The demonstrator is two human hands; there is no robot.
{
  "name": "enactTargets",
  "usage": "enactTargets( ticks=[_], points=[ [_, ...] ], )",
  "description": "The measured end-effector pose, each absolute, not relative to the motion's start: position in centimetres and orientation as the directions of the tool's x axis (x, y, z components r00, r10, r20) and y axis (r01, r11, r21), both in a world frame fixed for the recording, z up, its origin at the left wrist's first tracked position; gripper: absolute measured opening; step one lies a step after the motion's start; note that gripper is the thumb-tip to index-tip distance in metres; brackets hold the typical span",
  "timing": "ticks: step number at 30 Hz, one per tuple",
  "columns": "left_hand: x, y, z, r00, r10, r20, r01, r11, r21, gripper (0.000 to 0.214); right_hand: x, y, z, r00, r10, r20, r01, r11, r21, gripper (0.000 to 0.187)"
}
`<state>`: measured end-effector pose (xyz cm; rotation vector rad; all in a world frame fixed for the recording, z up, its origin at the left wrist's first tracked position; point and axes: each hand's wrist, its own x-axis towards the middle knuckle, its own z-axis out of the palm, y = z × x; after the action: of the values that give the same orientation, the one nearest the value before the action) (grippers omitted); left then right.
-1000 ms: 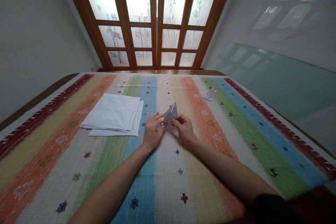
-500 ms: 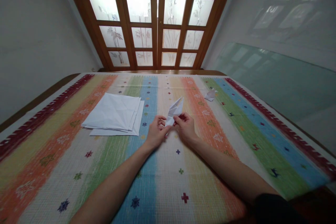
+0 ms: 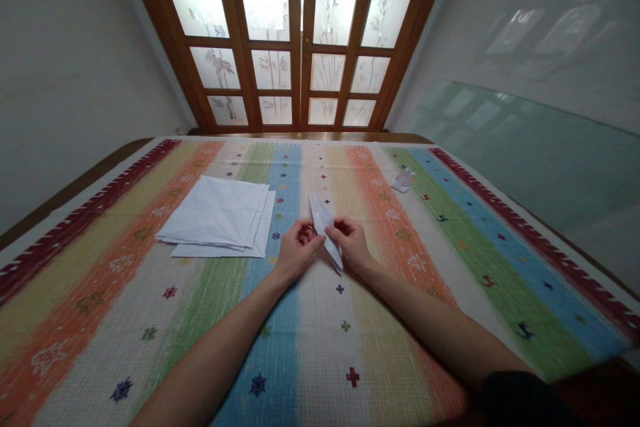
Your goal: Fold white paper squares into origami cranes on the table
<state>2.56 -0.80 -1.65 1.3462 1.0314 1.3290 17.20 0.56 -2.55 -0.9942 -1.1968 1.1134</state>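
Observation:
A folded white paper piece, long and pointed at both ends, is held between my two hands over the striped tablecloth. My left hand pinches its left side with curled fingers. On the other side, my right hand grips the paper with thumb and fingers closed. The paper slants from upper left to lower right, its lower tip near my right wrist.
A stack of white paper sheets lies to the left on the cloth. A small folded white paper figure sits farther back on the right. Wooden glazed doors stand beyond the table's far edge.
The folded paper pointed up and right earlier; now it is turned flat and slanted, with one tip toward my right wrist. Both hands stayed in nearly the same spot.

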Motion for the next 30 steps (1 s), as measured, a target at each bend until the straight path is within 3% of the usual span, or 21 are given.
enactTargets(
  ticks=[6,9,14,22,26,30],
  points=[
    [2.7,-0.9,-1.8,0.121,0.980,0.160,-0.141,-0.143,0.980,0.036,17.2,0.5,-2.6,-0.005,0.988,0.158,-0.149,0.155,-0.977,0.023],
    [2.9,-1.0,-1.9,0.094,0.984,0.152,-0.161,-0.136,0.978,0.036,17.2,0.6,-3.3,-0.051,0.996,0.079,-0.226,0.065,-0.972,0.026],
    [2.9,-1.0,-1.5,0.034,0.990,0.139,-0.126,-0.134,0.983,0.034,17.1,0.6,-4.1,-0.093,0.993,0.077,-0.253,0.051,-0.966,0.041],
    [2.8,-1.3,-1.5,0.025,0.982,0.185,-0.005,-0.185,0.983,0.024,16.9,0.3,-3.2,-0.151,0.978,0.141,-0.205,0.109,-0.973,0.015],
    [2.6,-1.1,-1.5,0.004,0.963,0.269,0.037,-0.269,0.962,0.020,16.9,0.6,-3.2,-0.038,0.997,0.068,-0.280,0.054,-0.958,0.016],
    [2.4,-0.7,-1.9,-0.083,0.956,0.281,-0.015,-0.283,0.959,0.017,16.8,0.6,-3.1,-0.050,0.999,0.017,-0.381,-0.003,-0.925,0.022]
  ],
)
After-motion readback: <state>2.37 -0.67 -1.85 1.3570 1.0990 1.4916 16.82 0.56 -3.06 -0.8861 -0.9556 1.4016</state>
